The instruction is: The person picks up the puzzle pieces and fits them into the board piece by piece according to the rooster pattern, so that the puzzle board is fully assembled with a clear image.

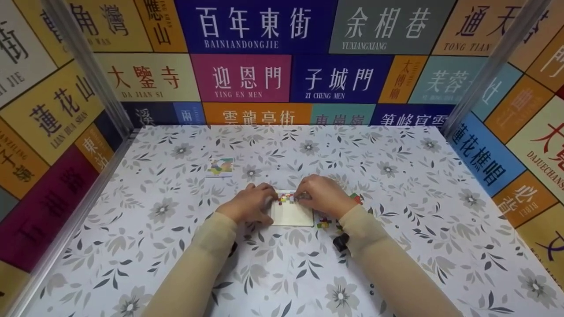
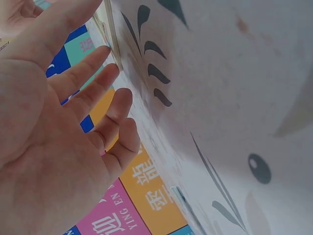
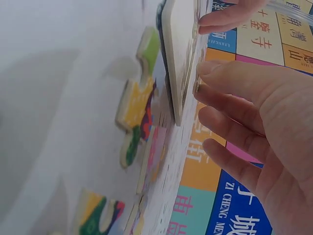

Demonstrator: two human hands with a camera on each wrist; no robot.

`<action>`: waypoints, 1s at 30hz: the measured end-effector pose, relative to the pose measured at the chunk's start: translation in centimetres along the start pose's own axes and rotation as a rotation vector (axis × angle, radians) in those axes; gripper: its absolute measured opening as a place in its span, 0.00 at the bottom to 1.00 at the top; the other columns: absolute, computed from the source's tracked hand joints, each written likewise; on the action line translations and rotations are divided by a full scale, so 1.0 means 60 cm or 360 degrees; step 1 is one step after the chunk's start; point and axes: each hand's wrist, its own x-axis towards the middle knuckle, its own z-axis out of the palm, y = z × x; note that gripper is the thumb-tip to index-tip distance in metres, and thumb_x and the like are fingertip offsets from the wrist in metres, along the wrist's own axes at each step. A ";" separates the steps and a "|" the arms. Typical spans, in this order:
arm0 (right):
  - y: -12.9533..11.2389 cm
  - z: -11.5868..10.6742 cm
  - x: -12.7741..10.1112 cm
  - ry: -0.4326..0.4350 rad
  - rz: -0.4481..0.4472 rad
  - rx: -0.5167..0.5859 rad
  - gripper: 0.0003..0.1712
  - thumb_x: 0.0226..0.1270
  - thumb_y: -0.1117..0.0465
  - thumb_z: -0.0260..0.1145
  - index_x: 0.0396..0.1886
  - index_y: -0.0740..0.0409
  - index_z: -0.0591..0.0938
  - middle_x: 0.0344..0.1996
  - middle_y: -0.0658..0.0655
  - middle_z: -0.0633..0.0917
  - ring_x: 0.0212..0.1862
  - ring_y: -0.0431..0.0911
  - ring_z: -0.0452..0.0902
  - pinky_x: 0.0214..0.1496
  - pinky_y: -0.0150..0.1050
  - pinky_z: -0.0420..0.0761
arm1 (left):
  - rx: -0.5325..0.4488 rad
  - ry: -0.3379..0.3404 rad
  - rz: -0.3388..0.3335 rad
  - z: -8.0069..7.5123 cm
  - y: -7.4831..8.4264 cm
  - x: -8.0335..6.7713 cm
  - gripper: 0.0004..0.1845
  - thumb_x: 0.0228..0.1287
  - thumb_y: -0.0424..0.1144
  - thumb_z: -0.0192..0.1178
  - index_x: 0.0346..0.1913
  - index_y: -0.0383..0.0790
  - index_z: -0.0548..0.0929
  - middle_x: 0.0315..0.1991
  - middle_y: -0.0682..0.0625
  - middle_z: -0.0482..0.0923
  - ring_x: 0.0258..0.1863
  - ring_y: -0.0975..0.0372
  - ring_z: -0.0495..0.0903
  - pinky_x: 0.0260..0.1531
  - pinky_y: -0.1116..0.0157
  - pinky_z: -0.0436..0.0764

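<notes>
On floral table (image 1: 396, 185): both hands spread, left hand (image 1: 249, 203), right hand (image 1: 324, 193), fingertips on puzzle tray (image 1: 291, 213) holding few pieces.

front, left: open tablecloth (image 1: 132, 246) | right: loose puzzle pieces (image 1: 325, 223) | far-left: card (image 1: 220, 167)

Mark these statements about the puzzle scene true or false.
1. Both hands are at the far edge of the puzzle board. True.
2. Loose puzzle pieces lie left of the board. False: they lie to its right, by the right hand.
3. The left hand has its fingers clenched into a fist. False: the left wrist view shows them straight.
4. A small picture card lies on the floral tablecloth beyond the left hand. True.
</notes>
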 end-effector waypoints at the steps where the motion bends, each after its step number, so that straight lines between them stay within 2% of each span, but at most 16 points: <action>1: -0.001 0.001 0.001 0.0010 -0.0021 -0.0006 0.10 0.65 0.61 0.74 0.44 0.48 0.92 0.42 0.47 0.89 0.49 0.45 0.84 0.56 0.44 0.82 | -0.0001 0.0006 0.0011 0.000 0.000 -0.001 0.33 0.54 0.44 0.79 0.64 0.44 0.81 0.70 0.47 0.73 0.61 0.46 0.71 0.62 0.50 0.75; 7: -0.003 0.007 0.006 0.0066 -0.0116 -0.0051 0.08 0.64 0.62 0.74 0.42 0.47 0.93 0.41 0.47 0.90 0.47 0.46 0.84 0.53 0.44 0.83 | -0.0006 0.0065 0.0073 -0.001 0.003 -0.007 0.33 0.53 0.42 0.80 0.63 0.41 0.81 0.68 0.45 0.74 0.60 0.43 0.72 0.60 0.47 0.75; 10: -0.004 0.010 0.008 0.0086 -0.0147 -0.0076 0.07 0.64 0.62 0.74 0.41 0.48 0.93 0.41 0.48 0.90 0.46 0.46 0.84 0.52 0.44 0.83 | -0.0009 0.0079 0.0065 0.000 0.003 -0.007 0.32 0.52 0.42 0.80 0.62 0.41 0.82 0.68 0.45 0.74 0.60 0.44 0.72 0.60 0.48 0.75; 18: -0.008 0.018 0.013 0.0094 -0.0183 -0.0183 0.06 0.64 0.62 0.75 0.39 0.48 0.93 0.39 0.49 0.90 0.44 0.47 0.84 0.50 0.44 0.84 | -0.0016 0.0023 0.0011 0.005 0.001 -0.003 0.33 0.55 0.43 0.79 0.64 0.42 0.80 0.69 0.47 0.73 0.62 0.46 0.72 0.64 0.51 0.74; 30: -0.009 0.019 0.017 0.0094 -0.0170 -0.0173 0.06 0.65 0.63 0.75 0.39 0.48 0.93 0.39 0.49 0.89 0.45 0.47 0.84 0.51 0.44 0.84 | -0.0053 0.0001 -0.0015 0.003 -0.001 -0.003 0.33 0.56 0.43 0.79 0.64 0.43 0.80 0.71 0.47 0.71 0.65 0.47 0.71 0.66 0.51 0.72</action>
